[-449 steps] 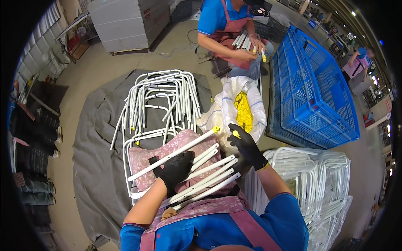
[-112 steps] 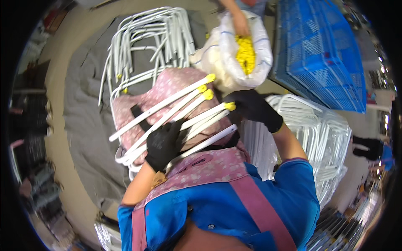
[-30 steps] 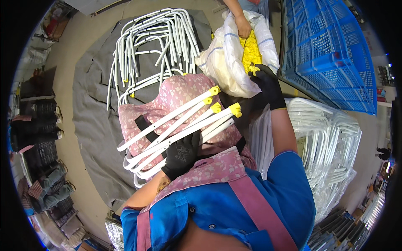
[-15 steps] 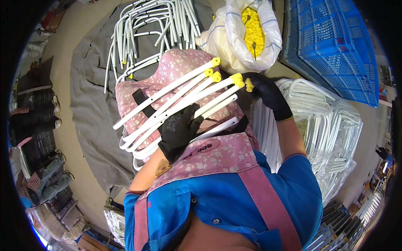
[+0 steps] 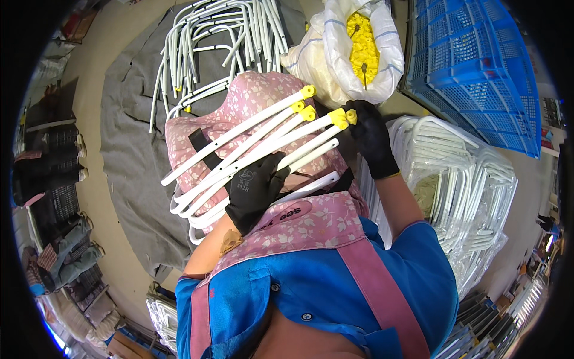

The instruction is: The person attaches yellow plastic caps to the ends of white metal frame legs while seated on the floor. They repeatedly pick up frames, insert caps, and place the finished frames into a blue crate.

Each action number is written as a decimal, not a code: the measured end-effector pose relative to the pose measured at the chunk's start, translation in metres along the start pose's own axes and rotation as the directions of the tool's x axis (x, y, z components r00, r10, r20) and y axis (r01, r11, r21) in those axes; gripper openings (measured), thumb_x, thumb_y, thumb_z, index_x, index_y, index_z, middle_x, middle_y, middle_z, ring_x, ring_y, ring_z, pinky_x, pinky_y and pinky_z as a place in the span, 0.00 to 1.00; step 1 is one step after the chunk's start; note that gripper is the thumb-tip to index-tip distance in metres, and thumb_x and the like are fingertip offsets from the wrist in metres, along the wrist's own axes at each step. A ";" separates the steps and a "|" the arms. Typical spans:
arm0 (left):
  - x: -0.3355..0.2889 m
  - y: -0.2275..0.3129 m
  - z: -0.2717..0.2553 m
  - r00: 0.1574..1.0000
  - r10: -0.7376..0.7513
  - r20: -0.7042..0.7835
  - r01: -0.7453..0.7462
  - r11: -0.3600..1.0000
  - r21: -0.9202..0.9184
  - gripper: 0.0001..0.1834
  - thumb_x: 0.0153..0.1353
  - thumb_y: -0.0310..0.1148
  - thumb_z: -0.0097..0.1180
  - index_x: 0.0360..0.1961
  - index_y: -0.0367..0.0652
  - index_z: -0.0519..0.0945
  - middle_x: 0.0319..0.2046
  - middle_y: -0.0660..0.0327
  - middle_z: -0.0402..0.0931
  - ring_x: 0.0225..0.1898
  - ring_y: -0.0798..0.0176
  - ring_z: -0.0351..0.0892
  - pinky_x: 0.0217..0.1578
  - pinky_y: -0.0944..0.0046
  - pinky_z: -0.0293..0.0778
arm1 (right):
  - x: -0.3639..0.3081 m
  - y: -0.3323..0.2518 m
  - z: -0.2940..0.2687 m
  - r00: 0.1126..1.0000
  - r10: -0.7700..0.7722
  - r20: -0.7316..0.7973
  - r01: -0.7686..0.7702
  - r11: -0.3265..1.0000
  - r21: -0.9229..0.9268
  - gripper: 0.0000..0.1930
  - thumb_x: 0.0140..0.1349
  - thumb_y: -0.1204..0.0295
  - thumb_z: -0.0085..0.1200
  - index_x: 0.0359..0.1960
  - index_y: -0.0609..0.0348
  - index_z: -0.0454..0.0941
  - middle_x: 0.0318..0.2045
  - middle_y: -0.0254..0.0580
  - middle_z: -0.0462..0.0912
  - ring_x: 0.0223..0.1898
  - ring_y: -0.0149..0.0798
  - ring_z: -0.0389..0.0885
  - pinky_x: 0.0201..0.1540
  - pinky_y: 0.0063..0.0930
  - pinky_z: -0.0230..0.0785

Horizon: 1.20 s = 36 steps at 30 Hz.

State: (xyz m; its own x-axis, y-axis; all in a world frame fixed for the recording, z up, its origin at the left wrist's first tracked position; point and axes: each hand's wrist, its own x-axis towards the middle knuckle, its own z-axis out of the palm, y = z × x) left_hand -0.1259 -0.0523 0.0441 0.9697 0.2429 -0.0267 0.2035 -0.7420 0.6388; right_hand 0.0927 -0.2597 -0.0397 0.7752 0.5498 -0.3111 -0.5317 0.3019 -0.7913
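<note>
Across my lap, on a pink floral apron (image 5: 257, 99), lies a bundle of white bent metal tubes (image 5: 224, 160). My left hand (image 5: 254, 190), in a black glove, is closed round these tubes near their middle. Several tube ends carry yellow plastic caps (image 5: 307, 113); other ends, nearer my body, are bare. My right hand (image 5: 371, 134), also black-gloved, pinches a yellow plastic cap (image 5: 351, 117) close beside the capped ends. Part of that cap is covered by the fingertips.
Ahead stands a white woven sack (image 5: 388, 57) full of yellow caps. More white tube frames (image 5: 239, 36) lie on a grey cloth (image 5: 131, 119) at the far left. Blue plastic crates (image 5: 460, 66) are at the far right, with plastic-wrapped white frames (image 5: 472, 179) nearer.
My right hand has moved slightly left and up with the cap. A tube end that showed white beside it now shows yellow. My left hand has stayed in place.
</note>
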 end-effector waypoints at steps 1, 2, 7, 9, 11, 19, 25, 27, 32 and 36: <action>0.000 0.000 0.000 1.000 -0.005 0.002 0.005 1.000 0.005 0.16 0.62 0.40 0.60 0.48 0.44 0.81 0.34 0.52 0.82 0.33 0.48 0.83 0.33 0.54 0.78 | 0.000 0.002 0.002 0.999 -0.042 -0.002 0.042 0.997 0.065 0.13 0.72 0.68 0.49 0.53 0.59 0.74 0.48 0.39 0.82 0.49 0.36 0.81 0.46 0.25 0.75; 0.000 0.000 0.000 1.000 0.001 -0.003 -0.001 1.000 0.003 0.16 0.62 0.39 0.60 0.48 0.44 0.81 0.34 0.52 0.82 0.33 0.48 0.83 0.33 0.54 0.78 | 0.001 0.004 0.005 0.997 -0.071 0.009 0.070 0.995 0.074 0.13 0.72 0.69 0.48 0.54 0.59 0.74 0.48 0.39 0.82 0.51 0.36 0.81 0.47 0.25 0.75; 0.000 0.000 0.002 1.000 -0.018 -0.019 0.018 1.000 -0.022 0.16 0.62 0.39 0.60 0.48 0.43 0.81 0.33 0.52 0.82 0.33 0.48 0.83 0.34 0.54 0.78 | 0.005 0.017 0.012 0.992 -0.105 0.070 0.081 0.956 0.280 0.13 0.71 0.73 0.47 0.54 0.59 0.74 0.47 0.41 0.81 0.50 0.37 0.80 0.49 0.28 0.75; -0.001 -0.002 0.003 0.999 0.005 -0.040 -0.006 1.000 -0.015 0.16 0.62 0.39 0.60 0.48 0.43 0.81 0.33 0.51 0.82 0.33 0.48 0.82 0.33 0.54 0.78 | 0.003 0.022 0.011 0.997 -0.081 0.014 0.070 0.923 0.378 0.12 0.70 0.75 0.47 0.52 0.60 0.75 0.44 0.41 0.81 0.45 0.38 0.80 0.48 0.28 0.74; -0.003 -0.003 0.005 1.000 -0.013 -0.028 0.012 1.000 -0.017 0.16 0.62 0.39 0.60 0.48 0.44 0.81 0.33 0.51 0.82 0.32 0.48 0.82 0.33 0.54 0.77 | -0.001 0.025 0.009 0.983 -0.183 0.019 0.172 0.950 0.262 0.11 0.69 0.76 0.48 0.51 0.60 0.75 0.42 0.40 0.80 0.44 0.37 0.79 0.49 0.29 0.73; -0.006 -0.006 0.004 1.000 0.023 -0.012 -0.024 0.998 -0.063 0.15 0.63 0.38 0.57 0.49 0.46 0.78 0.34 0.49 0.79 0.34 0.43 0.79 0.34 0.48 0.75 | -0.004 0.021 0.016 0.793 -0.520 0.317 0.570 0.449 -0.688 0.08 0.66 0.71 0.53 0.42 0.60 0.76 0.36 0.40 0.79 0.39 0.37 0.78 0.46 0.34 0.73; -0.007 -0.012 0.003 0.997 0.052 0.051 -0.049 0.997 -0.062 0.16 0.65 0.40 0.55 0.50 0.45 0.77 0.36 0.47 0.79 0.36 0.41 0.79 0.34 0.46 0.74 | 0.006 -0.002 0.024 0.975 0.113 0.189 -0.133 0.987 0.095 0.08 0.64 0.68 0.53 0.37 0.60 0.78 0.31 0.40 0.80 0.35 0.39 0.79 0.44 0.33 0.73; -0.008 -0.013 0.004 0.997 0.032 0.074 -0.028 0.998 -0.057 0.17 0.65 0.41 0.54 0.51 0.45 0.78 0.35 0.48 0.80 0.36 0.42 0.80 0.35 0.46 0.75 | 0.005 -0.015 0.016 0.871 -0.212 0.444 0.464 0.654 -0.597 0.09 0.63 0.70 0.54 0.40 0.61 0.78 0.34 0.39 0.81 0.37 0.38 0.80 0.44 0.32 0.73; -0.013 -0.011 0.000 0.997 0.058 0.050 -0.056 0.997 -0.045 0.19 0.65 0.44 0.55 0.52 0.46 0.79 0.37 0.51 0.81 0.37 0.45 0.81 0.37 0.49 0.76 | 0.017 -0.037 -0.011 0.816 0.185 0.548 0.201 0.798 -0.569 0.12 0.65 0.70 0.57 0.47 0.62 0.77 0.41 0.43 0.83 0.44 0.36 0.82 0.49 0.34 0.75; -0.016 -0.009 -0.007 0.997 0.044 0.063 -0.040 0.997 -0.062 0.19 0.65 0.46 0.56 0.51 0.46 0.80 0.36 0.51 0.81 0.39 0.46 0.81 0.38 0.51 0.76 | 0.024 -0.041 -0.020 0.694 0.260 0.671 0.217 0.813 -0.540 0.09 0.67 0.73 0.54 0.46 0.63 0.77 0.44 0.45 0.83 0.45 0.37 0.81 0.51 0.34 0.74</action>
State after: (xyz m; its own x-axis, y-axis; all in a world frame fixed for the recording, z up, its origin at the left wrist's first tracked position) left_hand -0.1444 -0.0453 0.0442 0.9843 0.1699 -0.0469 0.1555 -0.7110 0.6857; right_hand 0.1399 -0.2742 -0.0256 0.1709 0.9829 -0.0684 -0.0796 -0.0554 -0.9953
